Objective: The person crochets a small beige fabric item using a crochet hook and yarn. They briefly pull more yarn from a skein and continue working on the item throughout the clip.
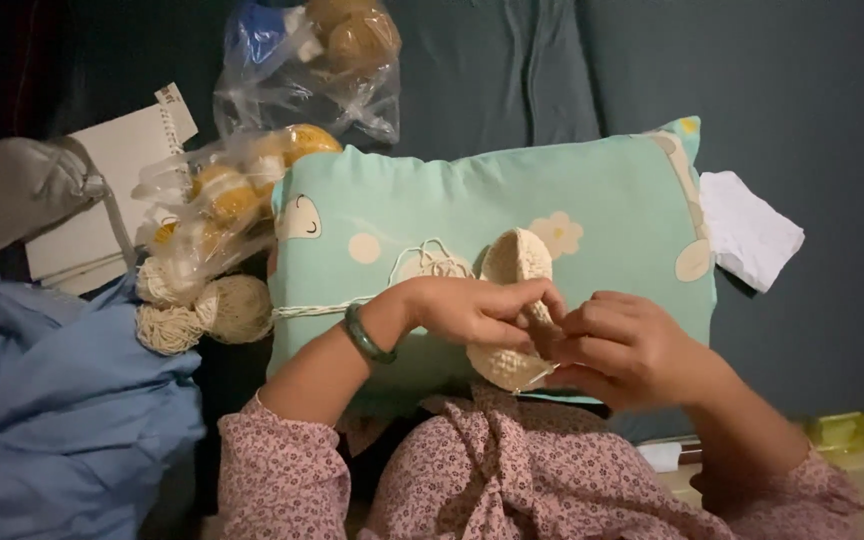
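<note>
Both hands, left hand (472,308) and right hand (617,345), pinch a rounded, nubbly cream crochet piece (512,305) over a smooth mint pillow (472,200).

dim light | dark teal sofa (802,120) | mint pillow (472,200) | possibly floor, lower right

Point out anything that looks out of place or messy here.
Nothing looks damaged or spilled. Both hands, left and right, hold a cream crochet piece over the pillow. Yarn bags lie heaped beside it.
</note>
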